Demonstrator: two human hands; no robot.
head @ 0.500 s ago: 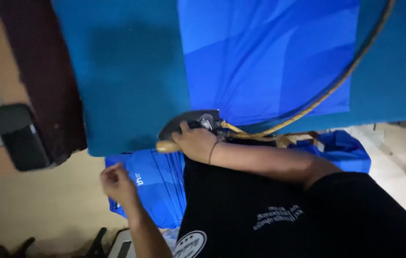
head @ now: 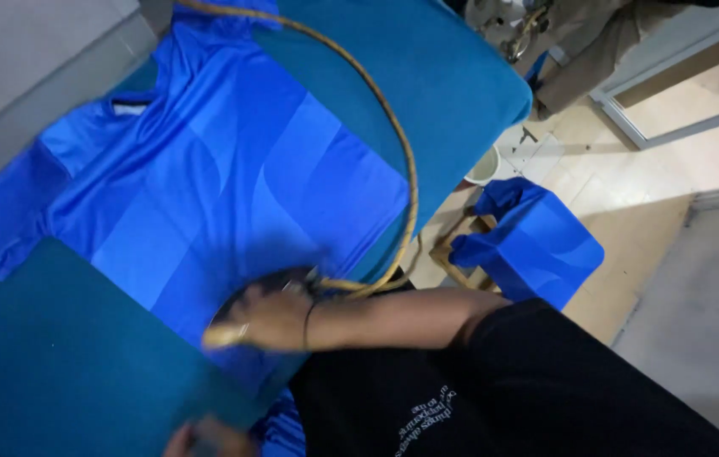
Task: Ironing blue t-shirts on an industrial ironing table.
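Right hand (head: 268, 317): closed around the handle of the iron (head: 262, 292), pressing it flat on the shirt's lower edge; the grip covers most of the iron, so only a dark rim and a pale handle tip show.
Shirt (head: 207, 178): blue, spread flat across the teal board (head: 461, 76), so the iron has a smooth surface under it.
Cord (head: 393, 135): tan, arcs up over the shirt and off the top edge, lifted clear of the cloth.
Left hand (head: 199, 438): at the bottom edge by the board's near side, blurred and cut off; whether it grips anything cannot be told.
Pile (head: 529, 241): more blue cloth on a stool beside the board, well apart from the iron.
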